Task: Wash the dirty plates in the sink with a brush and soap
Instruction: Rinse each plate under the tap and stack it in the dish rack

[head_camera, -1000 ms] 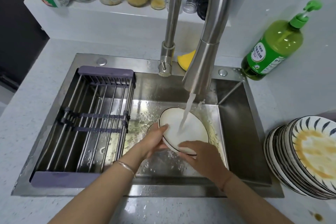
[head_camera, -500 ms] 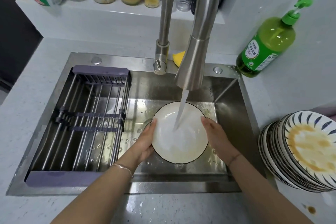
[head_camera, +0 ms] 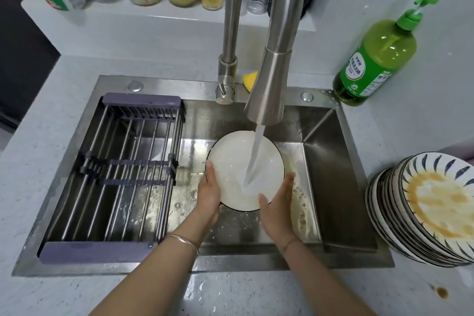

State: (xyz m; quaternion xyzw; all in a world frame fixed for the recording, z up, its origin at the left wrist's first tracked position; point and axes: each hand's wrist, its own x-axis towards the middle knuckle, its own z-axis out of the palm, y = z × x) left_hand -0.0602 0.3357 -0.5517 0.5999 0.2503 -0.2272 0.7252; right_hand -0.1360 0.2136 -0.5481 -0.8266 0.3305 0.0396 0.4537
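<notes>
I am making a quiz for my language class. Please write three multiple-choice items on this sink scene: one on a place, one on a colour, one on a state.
1. Where is the bottle relative to the sink?
A. Inside it.
B. By its back right corner, on the counter.
C. At its left.

2. What colour is the bottle?
A. Red.
B. Blue.
C. Green.

3. What is the state of the tap?
A. Running onto the plate.
B. Off.
C. Running beside the plate.

Answers:
1 B: it stands on the counter just past the sink's back right corner.
2 C: its body and pump are both green.
3 A: the stream lands on the plate, which the left hand and the right hand hold over the sink.
</notes>
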